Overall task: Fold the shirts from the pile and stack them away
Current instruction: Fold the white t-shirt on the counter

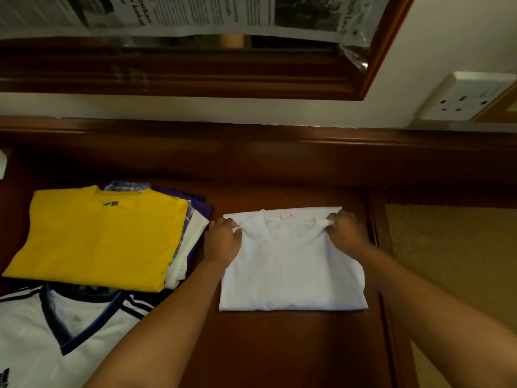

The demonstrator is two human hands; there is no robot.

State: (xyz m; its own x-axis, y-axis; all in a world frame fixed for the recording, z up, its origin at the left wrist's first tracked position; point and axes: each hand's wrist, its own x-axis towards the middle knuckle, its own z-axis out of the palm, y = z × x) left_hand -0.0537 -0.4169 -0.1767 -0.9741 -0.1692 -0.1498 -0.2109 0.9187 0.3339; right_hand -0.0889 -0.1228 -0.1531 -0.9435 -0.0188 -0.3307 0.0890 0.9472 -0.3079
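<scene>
While both my hands pinch the collar end of the folded white cotton T-shirt [292, 264] on the dark wooden counter [279, 345], left hand [222, 242] and right hand [347, 231] at the shoulders, the folded stack topped by a yellow T-shirt [98, 236] lies just left, nearer the left hand. Count: one shirt gripped, one stack of several, one white jersey with navy V-neck trim [56, 331] lying nearer me.

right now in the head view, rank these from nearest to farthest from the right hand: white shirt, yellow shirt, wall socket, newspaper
1. white shirt: the right hand grips it at its far right corner.
2. wall socket: on the wall, up and to the right.
3. yellow shirt: on top of the stack at left, past the left hand.
4. newspaper: at the top of the view, over the mirror.
</scene>
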